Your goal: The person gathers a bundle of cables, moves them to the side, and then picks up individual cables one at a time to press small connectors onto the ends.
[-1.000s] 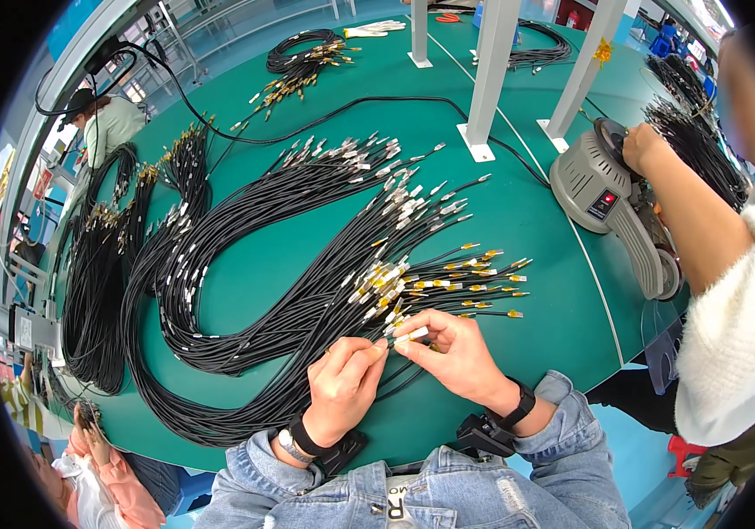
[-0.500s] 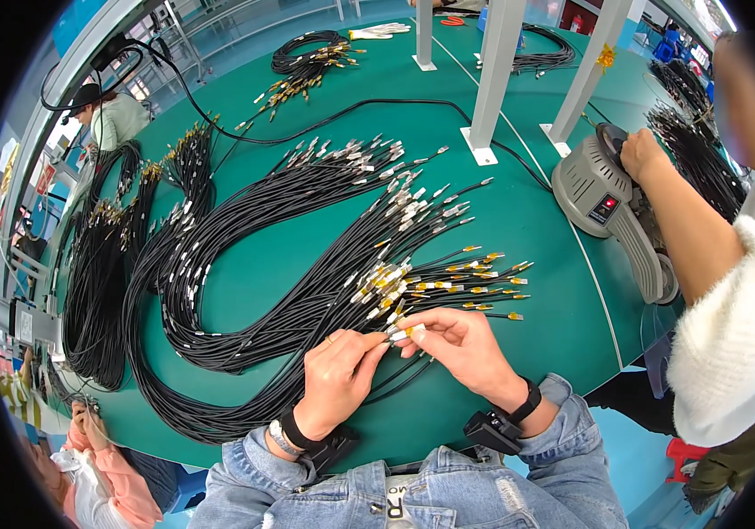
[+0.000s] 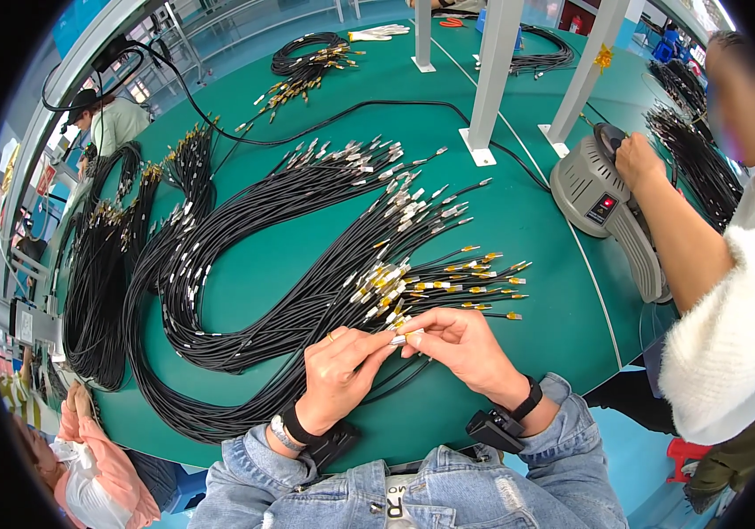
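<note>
Both my hands meet at the near side of a big cable bundle. My left hand (image 3: 340, 372) pinches a black cable end, thumb against forefinger, near a small white label sleeve (image 3: 398, 340). From the other side, my right hand (image 3: 464, 351) grips the same cable end between thumb and fingers. A bit of yellow shows by the white sleeve, though fingertips hide most of it. Just beyond my fingers, many black cables (image 3: 298, 331) fan out to the right, their ends carrying white and yellow tags (image 3: 386, 286).
The green table (image 3: 532, 379) bears more black cable bundles (image 3: 95, 300) at left and a coil (image 3: 309, 55) at the back. Grey posts (image 3: 494, 88) rise from it. At right, a co-worker's hand (image 3: 639, 161) rests on a grey machine (image 3: 594, 187). Another person in pink (image 3: 100, 463) sits lower left.
My fingertips have shifted slightly on the cable end, and the white sleeve has turned and moved a little. At lower left, the person in pink has moved their hands.
</note>
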The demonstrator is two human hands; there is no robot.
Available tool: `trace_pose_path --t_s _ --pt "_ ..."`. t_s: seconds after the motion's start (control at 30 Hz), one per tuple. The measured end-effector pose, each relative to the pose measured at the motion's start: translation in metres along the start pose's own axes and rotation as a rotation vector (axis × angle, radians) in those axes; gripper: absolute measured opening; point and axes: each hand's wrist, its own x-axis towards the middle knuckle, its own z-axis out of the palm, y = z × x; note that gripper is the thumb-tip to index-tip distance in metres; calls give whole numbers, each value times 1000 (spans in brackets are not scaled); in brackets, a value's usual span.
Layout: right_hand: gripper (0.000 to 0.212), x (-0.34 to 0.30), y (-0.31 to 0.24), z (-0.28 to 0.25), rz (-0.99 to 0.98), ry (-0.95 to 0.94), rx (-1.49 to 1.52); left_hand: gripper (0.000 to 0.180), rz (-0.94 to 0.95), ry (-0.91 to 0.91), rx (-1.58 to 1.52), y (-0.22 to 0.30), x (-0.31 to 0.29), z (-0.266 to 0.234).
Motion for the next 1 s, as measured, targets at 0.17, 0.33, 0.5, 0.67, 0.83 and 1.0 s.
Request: trace_pose_path --t_s 0.17,0.33,0.5,0.67,0.83,1.0 --pt "17 0 0 -2 28 -14 5 25 -25 9 -45 1 -2 1" --pt "16 -1 -4 0 30 -15 28 25 20 43 -40 -1 -2 2" --pt "16 -1 -5 0 46 -15 24 26 35 36 -36 -1 -2 1" --pt "16 -1 -3 0 64 3 11 26 38 51 -65 -2 -3 2" --pt "15 0 -7 -1 102 -19 -26 25 18 48 -92 -3 -4 3" --pt "12 0 -9 0 103 -15 -32 25 16 31 -93 -2 -4 1"
